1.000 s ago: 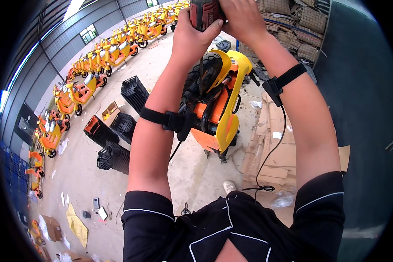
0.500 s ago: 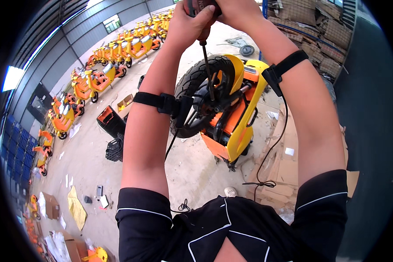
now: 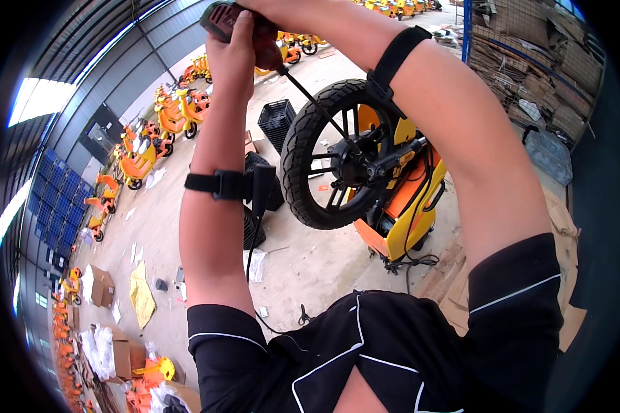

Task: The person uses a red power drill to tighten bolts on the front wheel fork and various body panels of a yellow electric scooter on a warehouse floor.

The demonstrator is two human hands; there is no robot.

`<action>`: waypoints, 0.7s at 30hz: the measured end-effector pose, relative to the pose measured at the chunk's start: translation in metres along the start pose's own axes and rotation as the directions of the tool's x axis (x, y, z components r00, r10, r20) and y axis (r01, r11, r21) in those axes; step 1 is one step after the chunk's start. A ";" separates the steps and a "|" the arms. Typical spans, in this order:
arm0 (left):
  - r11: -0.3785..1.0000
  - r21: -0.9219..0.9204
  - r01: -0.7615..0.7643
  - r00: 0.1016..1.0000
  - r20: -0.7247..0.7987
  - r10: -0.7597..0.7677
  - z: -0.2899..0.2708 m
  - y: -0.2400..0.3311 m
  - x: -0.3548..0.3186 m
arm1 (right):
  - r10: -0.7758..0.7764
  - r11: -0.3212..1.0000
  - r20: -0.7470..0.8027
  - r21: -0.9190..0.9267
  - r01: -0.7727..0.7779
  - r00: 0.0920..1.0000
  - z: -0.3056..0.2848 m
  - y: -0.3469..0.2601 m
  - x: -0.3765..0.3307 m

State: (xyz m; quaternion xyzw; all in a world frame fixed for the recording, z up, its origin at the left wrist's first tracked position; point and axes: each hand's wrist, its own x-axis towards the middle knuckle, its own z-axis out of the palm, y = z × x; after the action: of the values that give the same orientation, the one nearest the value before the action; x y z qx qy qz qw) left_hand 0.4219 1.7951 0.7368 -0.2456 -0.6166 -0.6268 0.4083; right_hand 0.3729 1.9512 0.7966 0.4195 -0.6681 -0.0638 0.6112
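At the top edge, my left hand (image 3: 231,58) is closed around the body of a red and dark power drill (image 3: 265,55). My right hand (image 3: 262,4) meets the drill from behind; its fingers are cut off by the picture's edge. A long thin dark bit (image 3: 320,110) runs down from the drill, its tip at the hub (image 3: 357,160) of a black spoked wheel (image 3: 300,182). That wheel belongs to a yellow and orange scooter (image 3: 417,234), which stands tipped with the wheel raised toward me. My right forearm hides part of the scooter.
Black crates (image 3: 277,117) stand beyond the wheel. Rows of yellow scooters (image 3: 141,165) line the left. Cardboard boxes (image 3: 102,288) and a yellow sheet (image 3: 141,294) lie lower left. Flattened cardboard (image 3: 455,275) covers the floor at right, near a mesh cage (image 3: 530,69) and a loose cable (image 3: 413,260).
Both hands and the drill have shifted left. My view has turned, so the wheel now shows more of its spoked side, and the bit slants down to the right onto the hub.
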 end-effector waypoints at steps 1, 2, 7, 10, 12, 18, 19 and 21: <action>1.000 -0.016 -0.015 1.000 -0.022 0.014 -0.004 0.002 -0.004 | -0.032 0.999 -0.036 -0.021 0.032 0.999 0.001 -0.005 0.003; 0.999 -0.026 -0.027 0.999 -0.047 0.026 -0.008 0.007 -0.010 | -0.063 0.998 -0.073 -0.036 0.060 0.995 0.000 -0.011 0.006; 0.997 -0.013 -0.078 0.994 -0.078 0.077 -0.002 0.024 -0.023 | -0.033 0.977 -0.091 0.205 0.051 0.995 -0.011 -0.008 0.001; 0.987 -0.067 -0.148 0.984 -0.110 0.140 0.015 0.026 -0.023 | -0.056 0.989 -0.161 0.123 0.077 0.985 -0.024 0.000 -0.009; 0.986 -0.040 -0.163 0.980 -0.125 0.157 0.014 0.024 -0.019 | -0.010 0.989 -0.085 0.149 0.022 0.996 -0.023 -0.001 -0.008; 0.973 -0.232 -0.013 0.962 -0.269 -0.051 0.029 0.002 0.013 | 0.305 0.882 0.226 0.299 -0.364 0.925 -0.086 -0.001 -0.039; 0.964 -0.260 -0.045 0.965 -0.263 -0.026 0.023 -0.008 0.027 | 0.333 0.859 0.236 0.324 -0.397 0.913 -0.094 0.001 -0.052; 0.962 -0.253 0.103 0.926 -0.329 -0.186 0.010 0.001 0.031 | 0.377 0.831 0.214 0.351 -0.431 0.901 -0.097 -0.006 -0.092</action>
State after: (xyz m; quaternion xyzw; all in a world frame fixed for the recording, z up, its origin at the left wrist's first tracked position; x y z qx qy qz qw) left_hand 0.4036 1.7979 0.7637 -0.1297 -0.4735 -0.7564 0.4322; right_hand 0.4512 2.0474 0.7464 0.3763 -0.7808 0.1727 0.4679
